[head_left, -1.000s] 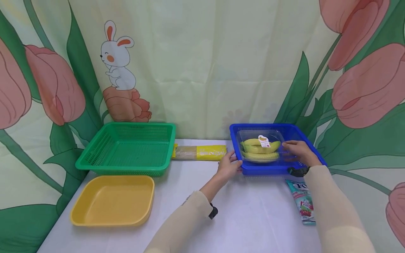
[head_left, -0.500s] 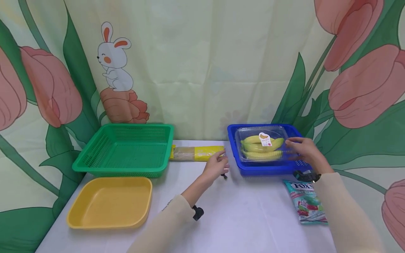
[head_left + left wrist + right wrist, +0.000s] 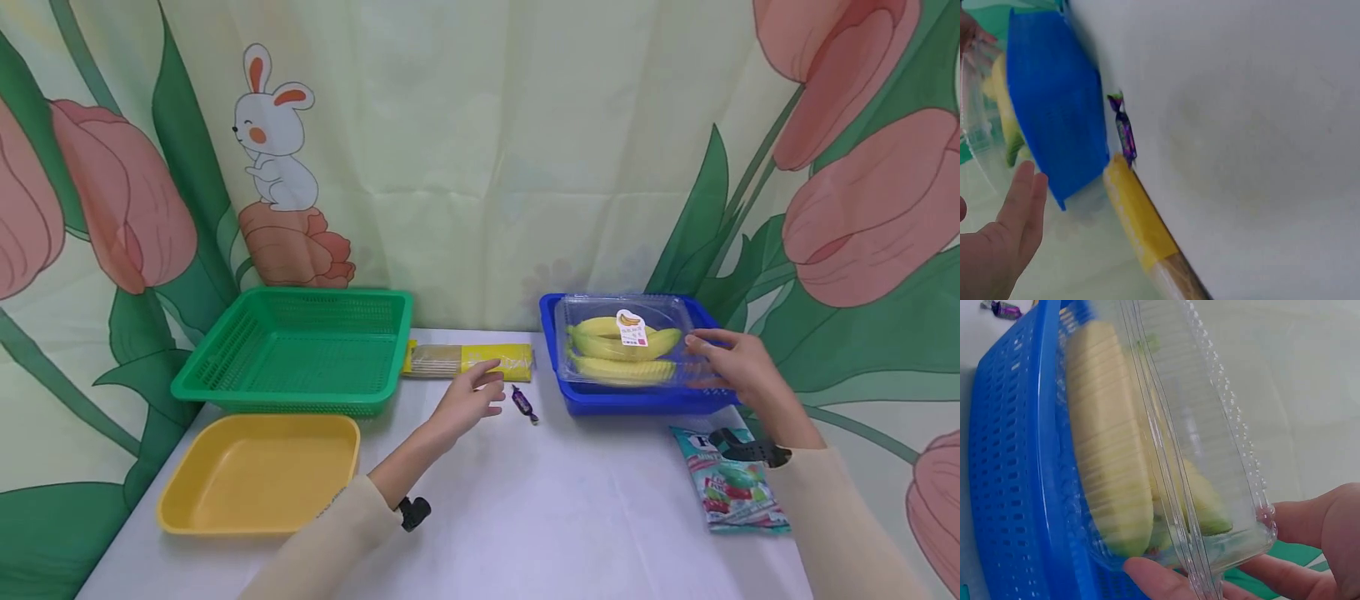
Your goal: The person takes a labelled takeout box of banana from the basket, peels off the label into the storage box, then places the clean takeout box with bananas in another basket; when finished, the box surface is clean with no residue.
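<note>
A clear plastic box (image 3: 663,315) with several yellow-green bananas (image 3: 622,371) inside hangs slightly tilted over the blue basket (image 3: 622,404). My right hand (image 3: 742,367) grips the box by its right end; in the right wrist view the thumb and fingers pinch that end of the clear box (image 3: 1210,487). My left hand (image 3: 467,404) hovers above the table with relaxed fingers, holding nothing. Nearest to it are a small purple wrapped candy (image 3: 523,403) and a yellow packet (image 3: 498,361) whose clear window shows thin sticks, perhaps noodles.
At the back left stands a green basket (image 3: 296,404), with a yellow tray (image 3: 258,529) in front of it. A teal Fox's candy bag (image 3: 731,487) lies under the right wrist. A printed curtain (image 3: 480,167) hangs behind the table.
My left hand has let go of the blue basket's edge and moved left, uncovering the candy. My right hand has raised the box of bananas a little, towards me.
</note>
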`<state>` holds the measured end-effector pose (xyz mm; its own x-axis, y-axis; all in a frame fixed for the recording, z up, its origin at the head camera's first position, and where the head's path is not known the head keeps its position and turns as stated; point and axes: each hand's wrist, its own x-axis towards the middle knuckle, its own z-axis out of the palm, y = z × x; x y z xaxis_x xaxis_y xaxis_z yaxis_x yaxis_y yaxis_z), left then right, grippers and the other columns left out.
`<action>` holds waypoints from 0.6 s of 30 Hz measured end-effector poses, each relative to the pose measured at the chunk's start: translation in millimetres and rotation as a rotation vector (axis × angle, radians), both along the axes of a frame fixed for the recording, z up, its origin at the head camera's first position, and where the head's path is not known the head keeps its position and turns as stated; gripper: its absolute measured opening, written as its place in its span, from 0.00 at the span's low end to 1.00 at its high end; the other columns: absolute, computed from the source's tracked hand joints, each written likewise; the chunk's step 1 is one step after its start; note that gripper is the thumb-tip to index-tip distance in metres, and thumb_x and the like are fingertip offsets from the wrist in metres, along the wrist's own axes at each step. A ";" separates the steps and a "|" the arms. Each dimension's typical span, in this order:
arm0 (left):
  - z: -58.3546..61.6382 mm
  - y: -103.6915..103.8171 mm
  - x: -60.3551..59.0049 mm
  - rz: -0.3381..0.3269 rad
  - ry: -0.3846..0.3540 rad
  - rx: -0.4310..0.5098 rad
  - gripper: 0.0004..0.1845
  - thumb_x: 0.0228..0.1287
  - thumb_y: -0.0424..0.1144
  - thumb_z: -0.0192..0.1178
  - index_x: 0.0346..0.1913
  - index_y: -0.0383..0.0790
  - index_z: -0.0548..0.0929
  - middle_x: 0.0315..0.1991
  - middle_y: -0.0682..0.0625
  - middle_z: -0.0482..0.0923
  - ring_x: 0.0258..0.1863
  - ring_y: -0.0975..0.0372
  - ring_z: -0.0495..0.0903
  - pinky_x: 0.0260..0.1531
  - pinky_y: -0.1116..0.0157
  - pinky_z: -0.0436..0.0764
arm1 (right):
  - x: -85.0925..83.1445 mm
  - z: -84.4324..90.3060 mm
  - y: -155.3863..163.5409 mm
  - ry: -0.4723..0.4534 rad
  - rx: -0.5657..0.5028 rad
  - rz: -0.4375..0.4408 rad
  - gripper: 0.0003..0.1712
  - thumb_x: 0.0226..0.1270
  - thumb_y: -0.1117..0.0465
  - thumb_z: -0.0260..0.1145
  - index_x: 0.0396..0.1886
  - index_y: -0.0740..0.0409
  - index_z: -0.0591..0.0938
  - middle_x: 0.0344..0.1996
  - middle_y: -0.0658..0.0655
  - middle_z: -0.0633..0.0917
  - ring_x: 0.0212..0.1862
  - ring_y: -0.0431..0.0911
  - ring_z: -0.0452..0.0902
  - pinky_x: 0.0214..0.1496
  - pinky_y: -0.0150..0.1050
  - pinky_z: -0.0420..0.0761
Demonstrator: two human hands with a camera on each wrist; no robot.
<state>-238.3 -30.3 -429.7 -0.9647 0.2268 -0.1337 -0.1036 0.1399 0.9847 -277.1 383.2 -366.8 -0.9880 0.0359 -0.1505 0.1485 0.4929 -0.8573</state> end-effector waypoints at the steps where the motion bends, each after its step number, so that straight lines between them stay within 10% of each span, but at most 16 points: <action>1: 1.8 -2.6 0.8 0.000 -0.002 0.004 0.28 0.82 0.37 0.51 0.81 0.38 0.66 0.74 0.36 0.74 0.67 0.44 0.82 0.62 0.54 0.87 | 2.5 0.7 -0.5 0.010 -0.004 -0.010 0.44 0.84 0.43 0.55 0.82 0.71 0.59 0.40 0.36 0.84 0.40 0.33 0.91 0.47 0.46 0.93; 8: 11.3 -16.5 8.7 -0.004 -0.011 0.000 0.29 0.82 0.38 0.52 0.81 0.42 0.66 0.75 0.39 0.74 0.67 0.47 0.82 0.61 0.56 0.88 | 15.5 5.3 -4.9 0.027 -0.002 -0.024 0.45 0.83 0.42 0.57 0.82 0.70 0.60 0.52 0.49 0.86 0.39 0.35 0.92 0.47 0.46 0.92; 13: 15.9 -19.9 12.5 -0.001 -0.026 0.003 0.29 0.82 0.40 0.53 0.81 0.44 0.66 0.75 0.41 0.73 0.67 0.48 0.82 0.60 0.56 0.88 | 24.0 10.7 -20.0 0.006 -0.066 0.056 0.47 0.82 0.42 0.59 0.83 0.71 0.58 0.46 0.39 0.87 0.41 0.36 0.93 0.49 0.46 0.92; 18: 25.1 -24.9 19.6 0.012 -0.029 0.063 0.31 0.82 0.41 0.55 0.83 0.45 0.62 0.78 0.40 0.70 0.70 0.46 0.79 0.61 0.55 0.87 | 36.1 9.9 -52.1 0.000 -0.084 0.098 0.44 0.82 0.43 0.59 0.82 0.69 0.60 0.65 0.71 0.82 0.50 0.46 0.93 0.50 0.47 0.92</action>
<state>-218.7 -55.2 -404.6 -0.9633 0.2243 -0.1471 -0.1331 0.0764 0.9881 -241.0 331.1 -356.8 -0.9861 -0.0734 -0.1493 0.1035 0.4319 -0.8960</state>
